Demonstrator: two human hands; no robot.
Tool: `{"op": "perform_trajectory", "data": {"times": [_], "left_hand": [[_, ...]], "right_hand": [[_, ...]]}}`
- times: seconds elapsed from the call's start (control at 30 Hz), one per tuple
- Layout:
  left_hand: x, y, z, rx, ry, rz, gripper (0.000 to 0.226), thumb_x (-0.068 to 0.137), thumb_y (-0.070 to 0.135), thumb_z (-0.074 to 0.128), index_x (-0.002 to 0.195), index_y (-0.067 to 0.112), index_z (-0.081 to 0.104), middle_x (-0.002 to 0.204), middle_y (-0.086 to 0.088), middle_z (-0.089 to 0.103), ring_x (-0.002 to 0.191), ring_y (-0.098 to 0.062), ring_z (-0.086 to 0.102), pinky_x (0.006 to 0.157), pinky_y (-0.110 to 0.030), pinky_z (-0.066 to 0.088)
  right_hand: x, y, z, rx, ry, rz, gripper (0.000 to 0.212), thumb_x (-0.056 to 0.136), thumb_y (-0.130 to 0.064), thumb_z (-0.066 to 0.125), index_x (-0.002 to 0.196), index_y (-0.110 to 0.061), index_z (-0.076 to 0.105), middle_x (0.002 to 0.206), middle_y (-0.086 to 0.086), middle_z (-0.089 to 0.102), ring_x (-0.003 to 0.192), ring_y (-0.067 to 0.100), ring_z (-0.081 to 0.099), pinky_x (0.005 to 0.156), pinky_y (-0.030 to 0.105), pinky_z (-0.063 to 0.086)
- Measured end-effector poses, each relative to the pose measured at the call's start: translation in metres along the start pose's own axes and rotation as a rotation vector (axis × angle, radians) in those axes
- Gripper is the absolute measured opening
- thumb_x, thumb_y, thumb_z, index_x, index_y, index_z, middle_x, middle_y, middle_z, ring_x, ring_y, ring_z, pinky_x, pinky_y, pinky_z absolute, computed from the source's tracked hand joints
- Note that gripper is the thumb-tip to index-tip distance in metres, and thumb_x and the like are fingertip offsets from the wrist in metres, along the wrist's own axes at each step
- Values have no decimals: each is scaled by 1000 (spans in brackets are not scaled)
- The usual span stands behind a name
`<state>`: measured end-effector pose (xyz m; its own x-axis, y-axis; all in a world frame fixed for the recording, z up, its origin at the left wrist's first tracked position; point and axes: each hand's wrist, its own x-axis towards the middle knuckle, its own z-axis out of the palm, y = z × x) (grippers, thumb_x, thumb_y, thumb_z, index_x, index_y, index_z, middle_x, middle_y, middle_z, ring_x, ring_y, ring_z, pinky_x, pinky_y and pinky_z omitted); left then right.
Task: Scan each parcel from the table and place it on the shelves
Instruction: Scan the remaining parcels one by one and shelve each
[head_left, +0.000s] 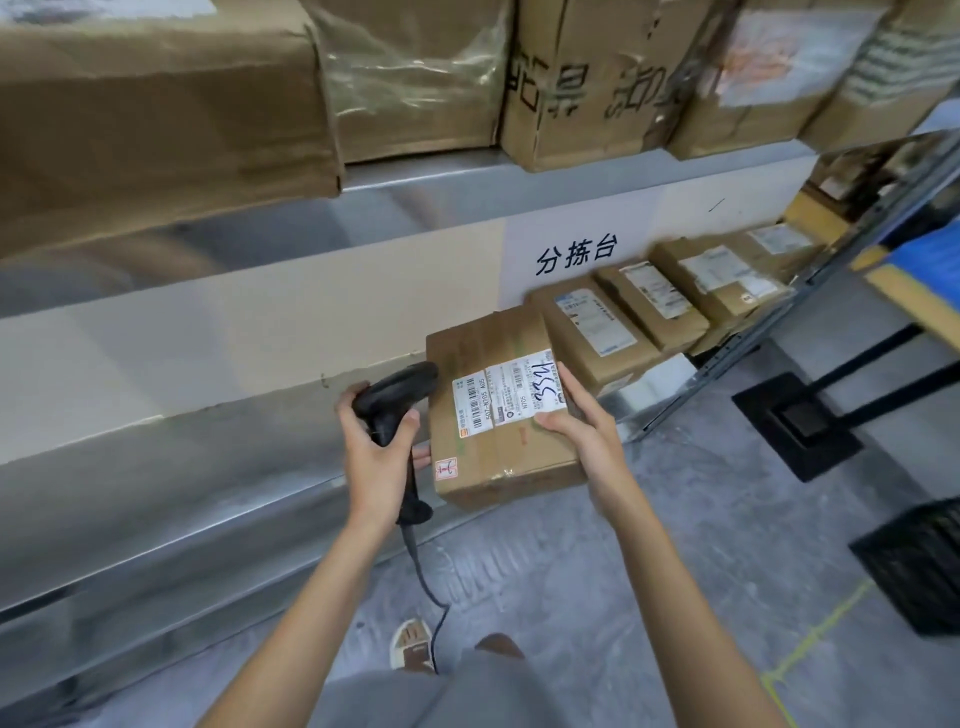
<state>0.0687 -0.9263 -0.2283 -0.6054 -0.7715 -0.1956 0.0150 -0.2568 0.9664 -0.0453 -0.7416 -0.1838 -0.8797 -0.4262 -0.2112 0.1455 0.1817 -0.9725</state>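
— What's on the floor near you?
— A black crate (914, 561) at my four o'clock and a dark floor hatch (797, 423) at three. Yellow tape (821, 631) crosses the grey floor (675, 519) at five.
— And ahead?
— A white sign (576, 254) with black characters, at one o'clock.

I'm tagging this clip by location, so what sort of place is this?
Most likely a parcel sorting depot or warehouse. Brown cardboard parcels with white shipping labels line a grey metal shelf, the left hand holds a black handheld barcode scanner, and the right hand holds a labelled cardboard box.
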Motion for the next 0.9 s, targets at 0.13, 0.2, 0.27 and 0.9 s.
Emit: {"op": "perform_trajectory", "data": {"times": [0.13,0.2,0.27,0.9], "left_hand": [[13,-4,19,2,46,-9,52,98,3,63,129,37,38,120,4,60,64,-29,76,57,-32,62],[19,-8,28,-9,101,-30,53,97,2,63,129,36,38,120,-1,59,63,-27,75,58,-32,62],[23,-15,38,-37,149,-48,53,97,1,63,129,36,38,122,-3,58,68,-23,76,59,-31,62],[19,-48,144,49,533,83,57,92,1,66,133,30,37,108,18,57,86,17,60,79,-10,46]], "right_hand": [[30,2,-12,-18,-50,33,65,77,-17,73,134,-44,57,125,-19,68,119,-1,60,87,11,49],[48,2,-16,-26,-70,56,66,85,-12,72,144,-34,52,129,-19,66,121,-2,58,88,10,48],[65,2,-19,-60,-88,57,64,90,-8,67,147,-29,50,125,-25,64,115,-12,57,83,4,46],[122,53,-26,-1242,-331,-414,61,106,-53,22,161,-29,10,169,-3,-1,155,23,-13,123,43,-13]]}}
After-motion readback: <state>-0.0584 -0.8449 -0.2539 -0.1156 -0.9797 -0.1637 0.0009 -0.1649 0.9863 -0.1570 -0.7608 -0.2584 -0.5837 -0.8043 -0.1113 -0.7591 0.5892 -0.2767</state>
